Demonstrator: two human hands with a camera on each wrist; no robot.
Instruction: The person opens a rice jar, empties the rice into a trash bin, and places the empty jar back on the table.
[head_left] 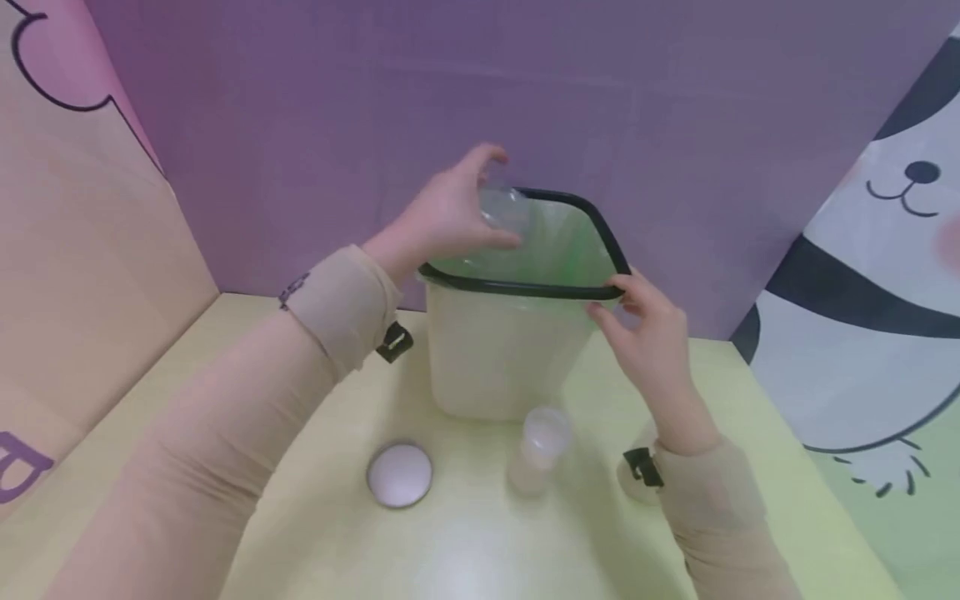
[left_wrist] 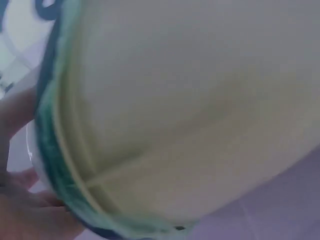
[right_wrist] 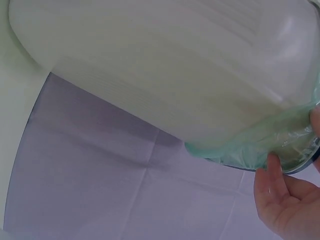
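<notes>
My left hand (head_left: 444, 215) holds a clear plastic container (head_left: 507, 210) over the mouth of a white trash bin (head_left: 495, 358), fingers and thumb on either side of it. A thin green bag (head_left: 573, 250) lines the bin, its edge folded out under the black rim (head_left: 525, 290). At the front right corner my right hand (head_left: 648, 333) pinches that rim. The right wrist view shows its fingers against the green bag (right_wrist: 250, 145). In the left wrist view, the bin wall (left_wrist: 190, 110) fills most of the picture and the left hand (left_wrist: 30, 205) shows only in part.
On the pale yellow table (head_left: 322, 517) lies a round white disc with a dark edge (head_left: 400, 475). A clear-topped small cup (head_left: 546, 433) stands in front of the bin. Another pale round item (head_left: 636, 483) sits partly hidden by the right wrist. A purple wall (head_left: 360, 150) rises behind.
</notes>
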